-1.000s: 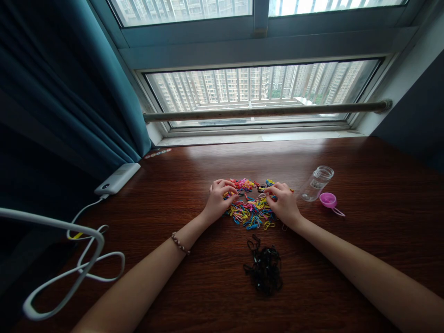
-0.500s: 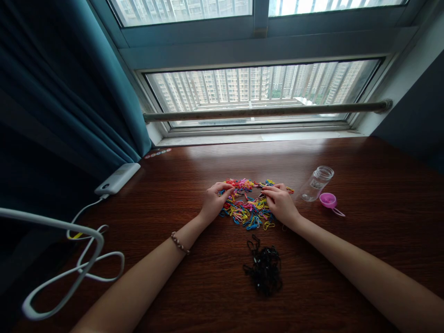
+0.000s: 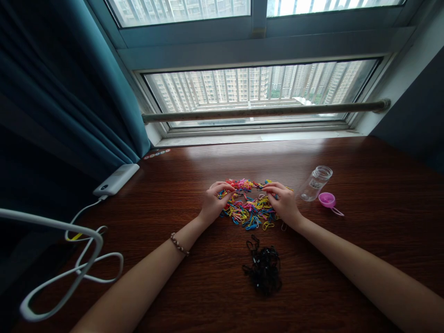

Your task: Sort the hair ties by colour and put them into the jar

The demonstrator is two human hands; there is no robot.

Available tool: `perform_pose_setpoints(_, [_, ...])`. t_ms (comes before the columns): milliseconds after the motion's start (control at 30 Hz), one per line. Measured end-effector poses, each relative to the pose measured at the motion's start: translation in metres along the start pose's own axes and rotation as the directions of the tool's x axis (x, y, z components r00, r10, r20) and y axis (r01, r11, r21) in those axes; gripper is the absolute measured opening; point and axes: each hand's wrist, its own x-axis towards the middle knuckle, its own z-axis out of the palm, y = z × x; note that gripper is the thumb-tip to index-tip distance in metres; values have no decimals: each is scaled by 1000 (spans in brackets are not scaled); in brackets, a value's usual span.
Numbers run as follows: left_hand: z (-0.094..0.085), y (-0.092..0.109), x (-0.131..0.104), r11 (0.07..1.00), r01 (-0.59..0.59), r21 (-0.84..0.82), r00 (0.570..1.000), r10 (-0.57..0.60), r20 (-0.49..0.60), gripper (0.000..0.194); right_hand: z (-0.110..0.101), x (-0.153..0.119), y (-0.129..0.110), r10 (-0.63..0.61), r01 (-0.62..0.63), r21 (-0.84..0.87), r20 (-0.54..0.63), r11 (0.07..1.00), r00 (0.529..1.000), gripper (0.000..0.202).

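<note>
A loose pile of small multicoloured rubber bands [image 3: 252, 212] lies on the dark wooden table, yellow, blue, pink and red ones mixed together. At its left edge my left hand [image 3: 217, 199] is closed, thumb against fingers; anything between the fingertips is too small to make out. My right hand [image 3: 283, 202] rests at the pile's right side, fingers stretched toward the middle and the thumb a little apart from them. Mostly red and pink bands [image 3: 243, 185] lie beyond my fingertips. Closer to me sits a separate tangle of black rubber bands [image 3: 264, 270].
Right of the pile, a clear bottle [image 3: 314, 185] without its lid lies tilted, beside a pink cap [image 3: 327, 200] with a strap loop. At left, a white power bank [image 3: 118, 179] trails a thick white cable [image 3: 99, 240]. A curtain [image 3: 114, 92] hangs beside the window.
My right thumb has parted from the fingers and that hand has shifted slightly. My left hand stays almost in place at the pile. The view has moved a little.
</note>
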Motion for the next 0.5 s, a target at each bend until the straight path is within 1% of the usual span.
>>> perform_pose_setpoints(67, [1, 7, -2, 999, -28, 19, 999, 28, 16, 7, -2, 1, 0, 24, -24, 16, -12, 1000, 1000, 18])
perform_pose_setpoints(133, [3, 19, -7, 998, -59, 17, 996, 58, 65, 7, -3, 1, 0, 50, -49, 34, -19, 998, 999, 14])
perform_pose_setpoints(200, [7, 33, -14, 996, -89, -27, 985, 92, 148, 7, -4, 1, 0, 71, -70, 48, -21, 996, 997, 12])
perform_pose_setpoints(267, [12, 47, -21, 989, -110, -104, 960, 133, 246, 8, -4, 1, 0, 88, -87, 52, -19, 995, 996, 12])
perform_pose_setpoints(300, [13, 52, -24, 983, -118, -137, 949, 152, 275, 7, -4, 1, 0, 96, -95, 52, -17, 994, 995, 12])
perform_pose_setpoints(400, [16, 62, -30, 975, -100, -200, 937, 160, 311, 8, -4, 2, -2, 118, -117, 56, -14, 992, 993, 12])
perform_pose_setpoints(500, [16, 64, -30, 973, -58, -221, 939, 129, 320, 11, -5, 2, -3, 141, -140, 64, -7, 988, 990, 13])
